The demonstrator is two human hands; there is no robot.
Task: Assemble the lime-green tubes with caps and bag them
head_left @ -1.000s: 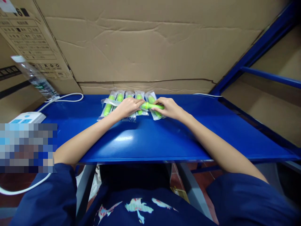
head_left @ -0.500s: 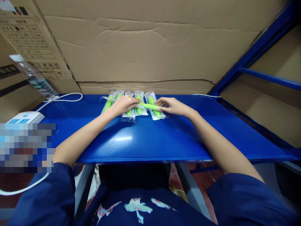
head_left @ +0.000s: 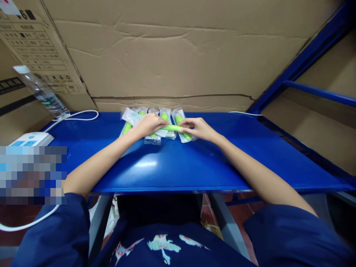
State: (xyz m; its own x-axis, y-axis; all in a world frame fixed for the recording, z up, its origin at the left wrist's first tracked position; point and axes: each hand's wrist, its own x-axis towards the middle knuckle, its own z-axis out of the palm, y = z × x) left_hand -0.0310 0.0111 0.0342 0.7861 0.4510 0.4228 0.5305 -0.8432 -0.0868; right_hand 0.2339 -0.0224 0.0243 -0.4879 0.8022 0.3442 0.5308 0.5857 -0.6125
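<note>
A slim bright green item lies crosswise between my two hands, above the blue table. My left hand is closed on its left end, along with a clear plastic wrapper that sticks out to the left behind the hand. My right hand pinches the right end between thumb and fingers. Several green items in clear bags lie in a row beneath and behind my hands; the rightmost bag is partly covered by my right fingers, and the leftmost green item is beside my left wrist.
On the left stand a clear bottle and a white power strip with a white cable. Cardboard rises behind the table. A blue metal frame is on the right.
Both hands have moved slightly, my right hand to the left, closer to my left hand. Less of the green item shows between them, and more wrapper sticks out at the left.
</note>
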